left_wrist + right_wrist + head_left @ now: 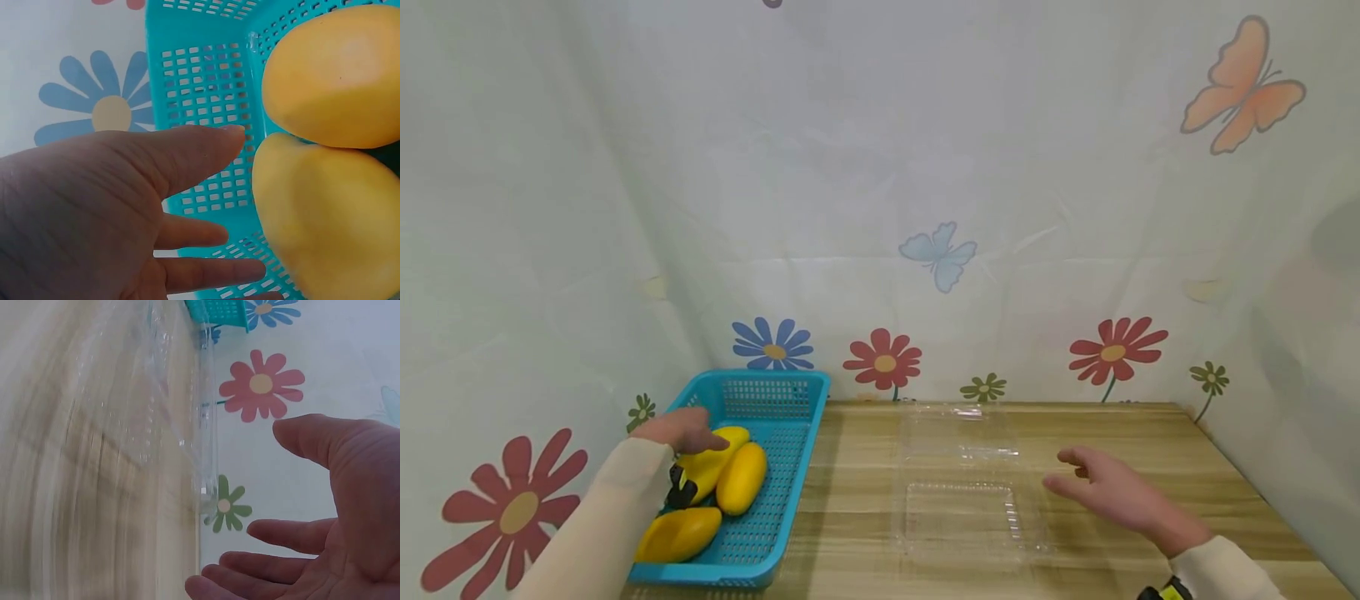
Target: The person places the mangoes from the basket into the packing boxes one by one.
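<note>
Several yellow mangoes [742,478] lie in a blue plastic basket [797,500] at the left of the table. My left hand [679,429] is over the basket's left side, close to the mangoes, its thumb and fingers extended. In the left wrist view, that hand [94,206] shows a gap between its thumb and two large mangoes [331,212]. A clear plastic clamshell box [958,517] lies unfolded on the table, its lid toward the wall. To the right of the box, my right hand [1105,487] hovers with fingers apart, holding nothing.
The wooden table [1120,425] meets a pale curtain [850,167] printed with flowers and butterflies at the back and sides. The basket's raised, perforated walls surround the mangoes. A dark band [1167,590] is on my right wrist.
</note>
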Demonstrator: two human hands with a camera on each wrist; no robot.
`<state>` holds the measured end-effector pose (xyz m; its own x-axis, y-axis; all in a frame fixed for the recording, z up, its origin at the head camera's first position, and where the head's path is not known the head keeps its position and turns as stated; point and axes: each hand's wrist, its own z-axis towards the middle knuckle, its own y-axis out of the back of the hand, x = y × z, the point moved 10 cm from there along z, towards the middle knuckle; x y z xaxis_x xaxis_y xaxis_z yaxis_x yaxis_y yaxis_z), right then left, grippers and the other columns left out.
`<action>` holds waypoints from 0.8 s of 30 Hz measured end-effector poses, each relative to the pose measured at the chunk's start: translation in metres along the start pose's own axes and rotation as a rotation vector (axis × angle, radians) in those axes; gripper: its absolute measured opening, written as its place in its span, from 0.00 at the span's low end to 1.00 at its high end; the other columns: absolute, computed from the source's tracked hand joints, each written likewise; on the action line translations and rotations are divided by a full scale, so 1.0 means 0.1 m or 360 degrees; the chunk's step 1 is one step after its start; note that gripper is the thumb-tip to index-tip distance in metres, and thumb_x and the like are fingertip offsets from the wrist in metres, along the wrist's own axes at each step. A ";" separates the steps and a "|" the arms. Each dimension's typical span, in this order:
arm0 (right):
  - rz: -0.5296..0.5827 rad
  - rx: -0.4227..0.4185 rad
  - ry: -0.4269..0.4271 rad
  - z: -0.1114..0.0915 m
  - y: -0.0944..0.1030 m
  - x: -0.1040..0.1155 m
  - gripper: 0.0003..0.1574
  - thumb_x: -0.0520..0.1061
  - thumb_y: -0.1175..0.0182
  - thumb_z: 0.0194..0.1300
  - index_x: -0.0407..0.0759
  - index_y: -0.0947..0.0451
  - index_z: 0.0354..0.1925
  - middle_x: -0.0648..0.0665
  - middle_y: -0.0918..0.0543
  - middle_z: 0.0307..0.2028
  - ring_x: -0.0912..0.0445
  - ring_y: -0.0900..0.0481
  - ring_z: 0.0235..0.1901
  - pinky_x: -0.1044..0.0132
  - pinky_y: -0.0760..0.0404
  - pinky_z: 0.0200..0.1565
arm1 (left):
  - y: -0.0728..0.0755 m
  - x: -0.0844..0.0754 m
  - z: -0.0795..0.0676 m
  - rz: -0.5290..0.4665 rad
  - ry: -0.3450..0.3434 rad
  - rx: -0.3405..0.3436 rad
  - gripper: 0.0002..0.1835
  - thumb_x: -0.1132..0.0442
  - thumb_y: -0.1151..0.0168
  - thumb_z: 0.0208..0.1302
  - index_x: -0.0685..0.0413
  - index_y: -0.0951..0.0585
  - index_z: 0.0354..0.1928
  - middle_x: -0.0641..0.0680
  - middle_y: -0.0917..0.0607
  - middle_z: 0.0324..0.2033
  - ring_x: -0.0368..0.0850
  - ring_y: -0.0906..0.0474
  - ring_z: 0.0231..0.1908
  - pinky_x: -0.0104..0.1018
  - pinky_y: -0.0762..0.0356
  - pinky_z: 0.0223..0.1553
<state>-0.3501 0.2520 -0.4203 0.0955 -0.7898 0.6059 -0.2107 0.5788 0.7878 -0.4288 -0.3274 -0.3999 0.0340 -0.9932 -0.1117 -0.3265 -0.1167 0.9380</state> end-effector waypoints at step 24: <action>0.0482 0.0176 -0.0179 -0.05 -0.48 -0.06 0.19 0.49 0.32 0.67 0.31 0.16 0.38 0.45 0.17 0.28 0.56 0.17 0.28 0.59 0.11 0.35 | -0.12 0.13 0.26 0.0095 0.0082 -0.0020 0.15 0.55 0.29 0.63 0.60 0.19 0.35 0.54 0.19 0.31 0.49 0.25 0.33 0.43 0.20 0.39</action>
<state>-0.3356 0.2295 -0.4613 -0.0939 -0.6063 0.7897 -0.3177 0.7700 0.5534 -0.4494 -0.3390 -0.4210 0.0635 -0.9972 -0.0389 -0.3177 -0.0571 0.9465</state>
